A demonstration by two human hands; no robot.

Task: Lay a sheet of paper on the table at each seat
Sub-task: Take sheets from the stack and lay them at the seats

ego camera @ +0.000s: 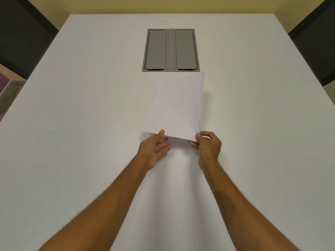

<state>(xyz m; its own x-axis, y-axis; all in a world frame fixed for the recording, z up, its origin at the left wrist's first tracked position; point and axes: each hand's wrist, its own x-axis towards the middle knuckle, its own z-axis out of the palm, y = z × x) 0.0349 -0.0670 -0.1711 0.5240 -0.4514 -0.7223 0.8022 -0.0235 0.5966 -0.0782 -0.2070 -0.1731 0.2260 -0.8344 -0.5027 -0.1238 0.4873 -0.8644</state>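
Near the middle of the frame, the right hand (208,144) pinches the lower right corner of the sheets (176,107) between thumb and fingers, closed on the paper. The left hand (155,147) is open, fingers spread beneath the lower left edge and its thumb tip resting on top of that edge. The sheets are thin, white, smooth paper, at least two, slightly fanned so that a second edge shows along the left side; they tilt clockwise, and whether their far edge touches the table (72,124) cannot be told. The table is flat, matte and pale grey-white, wide and bare on both sides of the arms, its left and right edges running up toward the top of the frame. Just above the paper's upper corner, a grey rectangular hatch (171,49) with two closed flaps is set flush into the tabletop. Dark chairs (21,33) stand at the upper left and upper right corners.
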